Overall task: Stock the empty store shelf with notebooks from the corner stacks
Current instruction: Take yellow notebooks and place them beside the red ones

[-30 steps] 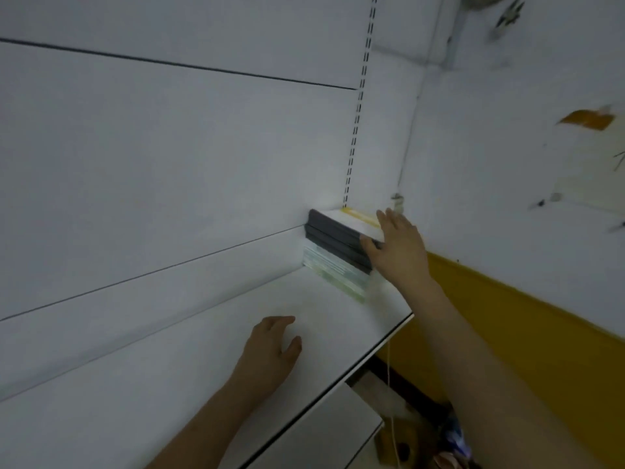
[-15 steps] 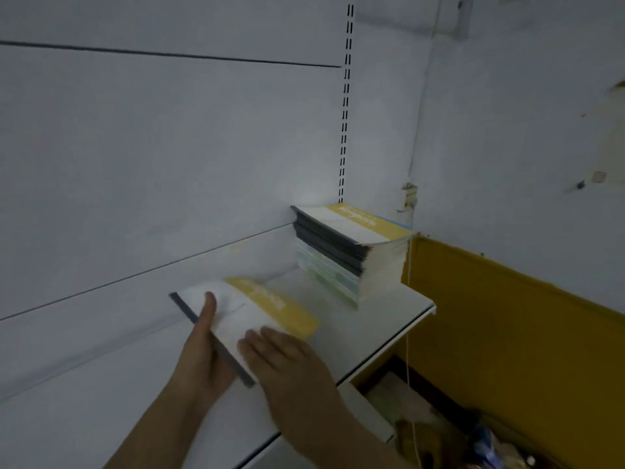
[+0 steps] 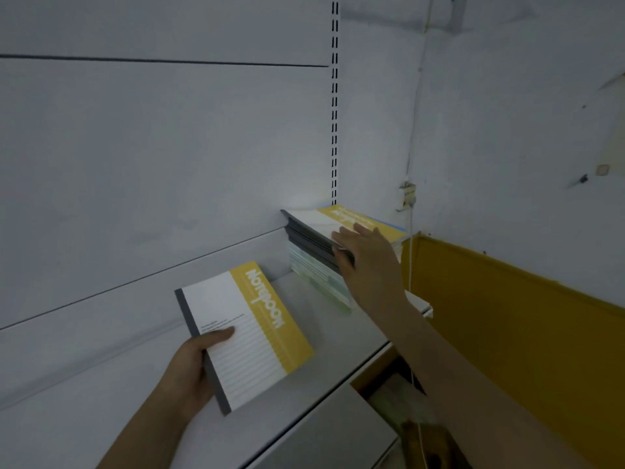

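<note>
Our two arms reach forward, each hand on a notebook.

Our left hand [image 3: 189, 370] comes up from the lower left with the forearm angled toward the middle; its thumb lies flat across the cover of a notebook [image 3: 247, 333] while the fingers curl under the spine edge, holding it tilted. Our right arm stretches long from the lower right corner, bare to the wrist, and our right hand [image 3: 368, 265] is at the front corner of the stack [image 3: 318, 252], fingers laid on the top cover and thumb tucked down against the side edges.
</note>
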`<state>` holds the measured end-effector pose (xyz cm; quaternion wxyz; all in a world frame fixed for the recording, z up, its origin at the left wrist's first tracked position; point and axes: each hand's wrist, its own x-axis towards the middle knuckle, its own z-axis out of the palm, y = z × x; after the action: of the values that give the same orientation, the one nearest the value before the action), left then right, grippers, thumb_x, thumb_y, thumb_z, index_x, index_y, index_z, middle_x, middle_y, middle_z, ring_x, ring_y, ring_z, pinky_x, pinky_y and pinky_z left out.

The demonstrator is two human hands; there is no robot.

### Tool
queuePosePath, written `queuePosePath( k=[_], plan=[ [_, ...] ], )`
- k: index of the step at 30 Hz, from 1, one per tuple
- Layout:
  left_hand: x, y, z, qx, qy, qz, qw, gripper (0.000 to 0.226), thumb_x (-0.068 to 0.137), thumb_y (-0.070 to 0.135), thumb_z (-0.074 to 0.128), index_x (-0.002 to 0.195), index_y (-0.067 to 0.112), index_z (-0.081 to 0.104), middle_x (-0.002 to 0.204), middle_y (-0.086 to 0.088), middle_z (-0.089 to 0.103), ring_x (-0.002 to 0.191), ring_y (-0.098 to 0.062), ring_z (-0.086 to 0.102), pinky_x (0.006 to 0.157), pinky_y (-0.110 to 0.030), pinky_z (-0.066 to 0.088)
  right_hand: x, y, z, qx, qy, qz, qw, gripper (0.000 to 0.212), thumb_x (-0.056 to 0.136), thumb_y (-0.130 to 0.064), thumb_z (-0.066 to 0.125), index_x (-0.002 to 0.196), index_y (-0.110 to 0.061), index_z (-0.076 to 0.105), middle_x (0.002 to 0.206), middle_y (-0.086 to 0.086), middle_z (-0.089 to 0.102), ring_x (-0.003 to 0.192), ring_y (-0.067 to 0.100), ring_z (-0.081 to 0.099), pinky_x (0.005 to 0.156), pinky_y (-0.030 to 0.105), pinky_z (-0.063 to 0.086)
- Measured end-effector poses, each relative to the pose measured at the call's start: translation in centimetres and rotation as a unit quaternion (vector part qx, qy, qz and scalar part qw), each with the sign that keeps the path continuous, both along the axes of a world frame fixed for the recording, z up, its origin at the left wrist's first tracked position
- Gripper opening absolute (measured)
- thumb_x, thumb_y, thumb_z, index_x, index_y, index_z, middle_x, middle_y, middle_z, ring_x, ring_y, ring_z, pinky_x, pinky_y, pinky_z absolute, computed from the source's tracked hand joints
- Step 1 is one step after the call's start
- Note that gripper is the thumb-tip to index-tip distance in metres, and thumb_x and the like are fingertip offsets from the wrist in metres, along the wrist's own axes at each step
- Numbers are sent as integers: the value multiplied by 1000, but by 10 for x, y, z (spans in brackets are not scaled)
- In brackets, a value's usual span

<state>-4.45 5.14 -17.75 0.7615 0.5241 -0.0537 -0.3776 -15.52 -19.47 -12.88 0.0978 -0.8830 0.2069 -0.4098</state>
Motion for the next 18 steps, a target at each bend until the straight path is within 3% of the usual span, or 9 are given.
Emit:
queuePosePath(
  k=[3,5,7,8,10,12,15,17,18],
  plan=[
    [2,-2,2,-12,-6,10,1000,36,92,27,55,120,5,63,116,-18,70,99,-34,70,89,-47,49,-5,28,-11,-93,-52,14,994,36,96,-16,44,127,-12,62,131,3,61,129,20,50,114,40,30],
    [4,-4,2,-31,2,27,999,58,89,55,49,122,10,66,119,-17,69,105,-34,67,96,-50,46,-6,59,-33,-155,-51,43,986,40,93,-9,46,131,-11,59,134,3,59,129,18,51,111,39,35],
    [6,-4,2,-56,11,31,998,73,83,70,43,119,12,69,119,-18,69,108,-35,66,98,-52,46,-7,95,-65,-178,-4,128,976,44,90,-8,49,133,-12,57,136,3,57,130,17,50,108,37,39],
    [6,-3,1,-60,17,23,998,70,85,66,44,118,10,69,117,-19,69,107,-36,67,95,-53,50,-9,111,-81,-178,42,188,965,45,92,-11,45,136,-13,54,139,2,55,133,16,46,108,35,38],
    [5,-1,-1,-41,18,7,999,49,91,37,52,124,2,64,117,-22,68,100,-37,69,91,-50,54,-16,129,-98,-178,131,286,932,44,100,-25,37,141,-12,46,148,2,46,140,16,35,111,34,33],
    [6,2,-2,-11,1,2,1000,43,86,12,56,127,-1,59,115,-23,68,95,-36,69,88,-47,54,-21,122,-89,-170,163,315,919,52,102,-43,35,144,-12,42,152,2,39,143,15,28,116,35,26],
    [8,4,-2,2,-11,8,1000,52,74,4,66,126,-1,59,116,-23,68,101,-39,67,92,-49,50,-21,92,-47,-174,56,217,959,51,101,-42,40,142,-13,45,149,3,43,139,16,35,114,37,28],
    [8,4,-3,-1,-12,0,1000,58,67,6,69,125,0,60,118,-21,68,107,-40,66,94,-50,49,-18,61,-17,-122,-34,91,988,54,98,-37,47,145,-11,40,148,5,43,138,19,36,113,36,30],
    [8,4,-3,-2,-15,-5,1000,59,66,8,69,124,1,61,118,-21,68,107,-40,65,94,-50,49,-17,44,-4,-88,-36,35,995,60,97,-39,49,148,-11,35,149,6,41,139,20,34,114,35,28]
  ],
)
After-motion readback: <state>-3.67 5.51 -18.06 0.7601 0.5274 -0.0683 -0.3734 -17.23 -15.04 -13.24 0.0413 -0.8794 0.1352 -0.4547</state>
